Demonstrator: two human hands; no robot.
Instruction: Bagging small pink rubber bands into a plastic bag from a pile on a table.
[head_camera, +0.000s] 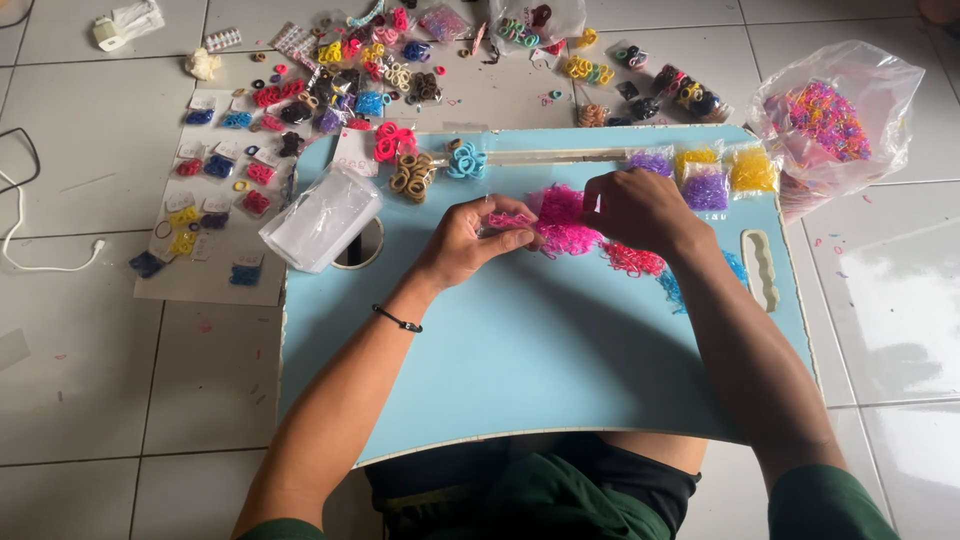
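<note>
Fingers (512, 238) pinch pink bands (562, 222); clear bag (868, 92) holds mixed bands (826, 118).

Lap table (540, 370): matt, smooth light-blue board.
Pink bands (563, 222): thin, rubbery loops.
Large bag (880, 90): glossy clear plastic.
Floor tiles (900, 300): glazed, shiny white.

A pale blue lap table (540, 350) with a white edge is carrying a heap of hot pink elastic bands (562, 222) near its far edge, with red bands (632, 260) and blue bands (672, 288) trailing toward the right edge. Small packets along that far edge are showing purple (706, 188), yellow (752, 170) and more purple (651, 161). The left hand (462, 245) is wearing a black wrist cord (397, 319), and the clear bag (835, 120) on the white floor tiles (80, 340) is glowing with mixed pink, orange and purple bands.
</note>
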